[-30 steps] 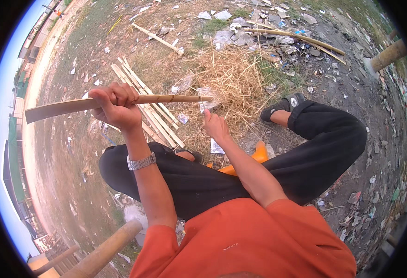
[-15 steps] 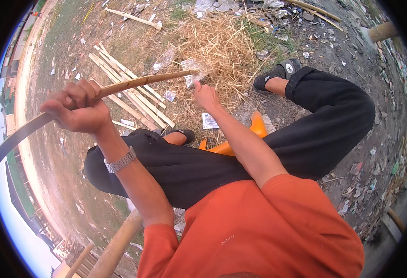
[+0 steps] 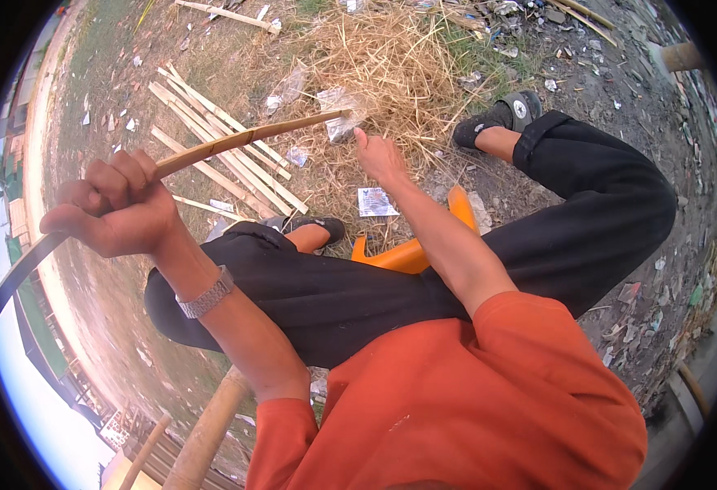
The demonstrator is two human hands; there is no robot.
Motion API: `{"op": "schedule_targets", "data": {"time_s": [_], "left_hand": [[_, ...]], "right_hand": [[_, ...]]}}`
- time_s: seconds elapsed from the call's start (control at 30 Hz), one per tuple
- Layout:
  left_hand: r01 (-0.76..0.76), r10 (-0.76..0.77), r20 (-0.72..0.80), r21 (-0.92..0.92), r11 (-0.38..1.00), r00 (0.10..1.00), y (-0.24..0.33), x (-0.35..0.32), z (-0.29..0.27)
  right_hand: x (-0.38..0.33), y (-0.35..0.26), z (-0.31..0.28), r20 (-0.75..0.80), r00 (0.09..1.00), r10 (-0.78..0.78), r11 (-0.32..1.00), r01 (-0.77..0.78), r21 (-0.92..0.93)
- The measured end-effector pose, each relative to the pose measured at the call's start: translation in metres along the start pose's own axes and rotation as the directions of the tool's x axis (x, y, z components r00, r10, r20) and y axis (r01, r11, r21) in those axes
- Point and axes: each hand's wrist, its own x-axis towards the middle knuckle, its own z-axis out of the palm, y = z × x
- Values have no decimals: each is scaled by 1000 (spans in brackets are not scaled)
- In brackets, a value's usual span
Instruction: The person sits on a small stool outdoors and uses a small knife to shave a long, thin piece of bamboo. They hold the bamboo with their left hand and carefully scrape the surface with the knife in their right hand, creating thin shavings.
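My left hand [image 3: 118,204], with a metal watch on its wrist, is closed round a long, thin bamboo strip [image 3: 236,140]. The strip bows from the far left up to its tip near the straw. Close below that tip is my right hand [image 3: 381,157], its thumb extended and its other fingers curled in. What those fingers hold, if anything, is hidden; a small gap shows between hand and strip. Beneath my right forearm lies an orange plastic piece [image 3: 403,257] with curved ends, against my black trousers.
Several pale bamboo strips [image 3: 226,151] lie on the ground at the left. A heap of straw-like shavings [image 3: 391,61] spreads in front of my feet. A printed paper packet [image 3: 376,202] lies between them. A bamboo pole [image 3: 207,429] stands at the lower left.
My left hand has moved a little left and down, still gripping the strip. My right hand has shifted slightly right and away from me. The view has also moved a little.
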Motion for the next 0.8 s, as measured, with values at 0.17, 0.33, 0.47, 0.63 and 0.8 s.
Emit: {"op": "schedule_targets", "data": {"time_s": [0.17,0.33,0.47,0.63,0.8], "left_hand": [[16,-15,16,-49,999,1000,1,-1,2],[-13,16,-115,26,1000,993,-2,2,-5],[-27,38,-256,44,999,966,-5,5,-11],[-33,25,-260,-25,999,965,-3,3,-17],[-17,5,-172,-70,997,985,1,-5,-16]], "right_hand": [[19,21,14,-87,995,47,996,-53,-74],[20,12,-18,-9,998,60,978,-61,-200],[3,-25,-55,68,996,50,976,-35,-214],[-75,-87,-73,253,956,-147,989,137,57],[-102,-92,-42,37,969,-246,964,240,114]]}}
